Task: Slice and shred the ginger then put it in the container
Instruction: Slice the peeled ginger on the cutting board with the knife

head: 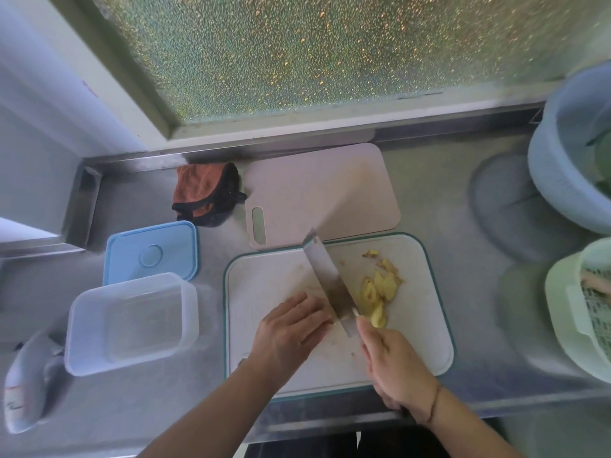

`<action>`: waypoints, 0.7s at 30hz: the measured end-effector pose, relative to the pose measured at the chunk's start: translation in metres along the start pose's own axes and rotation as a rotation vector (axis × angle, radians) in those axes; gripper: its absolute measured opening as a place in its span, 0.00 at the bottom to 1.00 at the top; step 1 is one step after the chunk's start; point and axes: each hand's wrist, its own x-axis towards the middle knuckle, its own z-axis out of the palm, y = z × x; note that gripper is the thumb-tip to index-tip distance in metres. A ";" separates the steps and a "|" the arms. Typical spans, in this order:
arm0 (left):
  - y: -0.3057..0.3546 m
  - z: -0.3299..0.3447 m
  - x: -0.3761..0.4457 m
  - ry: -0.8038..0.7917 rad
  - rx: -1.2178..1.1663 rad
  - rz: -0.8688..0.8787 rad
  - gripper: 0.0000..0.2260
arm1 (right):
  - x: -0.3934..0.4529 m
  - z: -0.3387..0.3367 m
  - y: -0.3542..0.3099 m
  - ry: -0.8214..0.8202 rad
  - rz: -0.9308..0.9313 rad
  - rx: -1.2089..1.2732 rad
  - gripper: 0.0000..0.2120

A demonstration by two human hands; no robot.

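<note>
Fingers of the left hand (291, 328) are curled knuckles-up against the flat of the steel cleaver blade (330, 282), pressing down on something under them that I cannot see, presumably the ginger still to be cut. From the head view, my right hand (393, 365) is wrapped around the cleaver's handle near the front edge of the white, green-rimmed cutting board (426, 338), the blade angled toward the board's far-left side.

A loose heap of pale yellow ginger slices (378, 294) lies just right of the blade, toward the board's right edge. So I judge slicing to be well under way, shredding not yet visible (those pieces look like flat slices, not strips). The clear square plastic container (132, 322) sits on the steel counter (469, 206) left of the board, holding no ginger, its blue lid (150, 251) lying behind it.
</note>
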 end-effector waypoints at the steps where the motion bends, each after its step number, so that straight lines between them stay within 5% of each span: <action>1: 0.001 0.000 0.000 0.001 0.000 -0.011 0.07 | -0.001 -0.005 0.000 -0.004 0.037 0.054 0.36; 4: 0.002 0.000 0.000 0.006 -0.002 -0.044 0.07 | -0.008 -0.014 -0.006 -0.083 0.153 0.202 0.30; 10: 0.010 -0.007 0.007 0.016 -0.011 -0.055 0.03 | -0.020 0.000 -0.010 0.013 -0.071 -0.051 0.33; 21: 0.012 -0.006 0.005 0.019 -0.064 -0.166 0.03 | -0.032 0.007 -0.023 0.017 -0.132 -0.145 0.24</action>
